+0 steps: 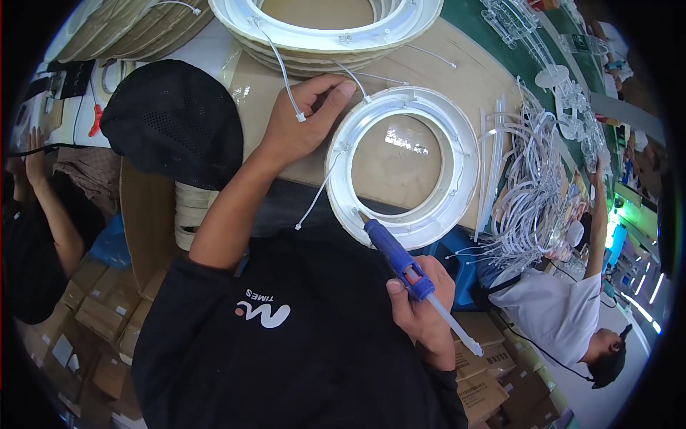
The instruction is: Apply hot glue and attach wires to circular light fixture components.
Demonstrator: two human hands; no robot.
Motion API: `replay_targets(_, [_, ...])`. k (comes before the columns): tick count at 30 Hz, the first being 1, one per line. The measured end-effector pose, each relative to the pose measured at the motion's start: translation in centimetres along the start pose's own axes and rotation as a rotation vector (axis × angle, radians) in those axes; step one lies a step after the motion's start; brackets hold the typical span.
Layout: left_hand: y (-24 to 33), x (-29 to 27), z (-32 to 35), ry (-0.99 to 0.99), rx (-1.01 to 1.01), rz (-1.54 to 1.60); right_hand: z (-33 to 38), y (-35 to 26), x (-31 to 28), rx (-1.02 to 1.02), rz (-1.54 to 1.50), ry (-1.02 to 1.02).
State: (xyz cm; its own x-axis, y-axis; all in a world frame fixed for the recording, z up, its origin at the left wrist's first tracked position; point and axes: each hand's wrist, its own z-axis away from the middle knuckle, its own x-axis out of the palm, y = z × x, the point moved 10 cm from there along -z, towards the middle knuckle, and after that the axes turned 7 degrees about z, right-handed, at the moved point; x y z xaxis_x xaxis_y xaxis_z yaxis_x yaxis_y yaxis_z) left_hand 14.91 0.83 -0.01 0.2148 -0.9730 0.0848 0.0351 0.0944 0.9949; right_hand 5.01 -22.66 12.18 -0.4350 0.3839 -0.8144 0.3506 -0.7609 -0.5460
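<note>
The white ring [461, 150] sits beside the left hand [306, 123], perhaps touching.

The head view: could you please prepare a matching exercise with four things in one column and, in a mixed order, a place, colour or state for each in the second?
Column one:
1. Glue gun
2. Mesh cap
3. White ring
4. Pale wires

Column two:
A. Black, to the left of the left hand
B. In a loose tangle, to the right of the ring
C. Held in the right hand
D. Round, with a wide opening in the middle

Right pairs: 1-C, 2-A, 3-D, 4-B.
</note>
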Motion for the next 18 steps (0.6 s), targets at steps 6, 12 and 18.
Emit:
replay_targets(6, [0.45,0.05,-0.07,-0.011,0.023,-0.012,-0.31,-0.31,-0.21,0.023,0.019,-0.027])
replay_targets(12, [-0.19,0.23,-0.04,-0.021,0.007,-0.028,-0.24,-0.23,-0.21,0.033,0.047,-0.043])
replay_targets(18, [-0.17,-0.11,-0.08,0.028,0.025,0.046,-0.24,-0.43,-0.08,0.032,0.036,-0.074])
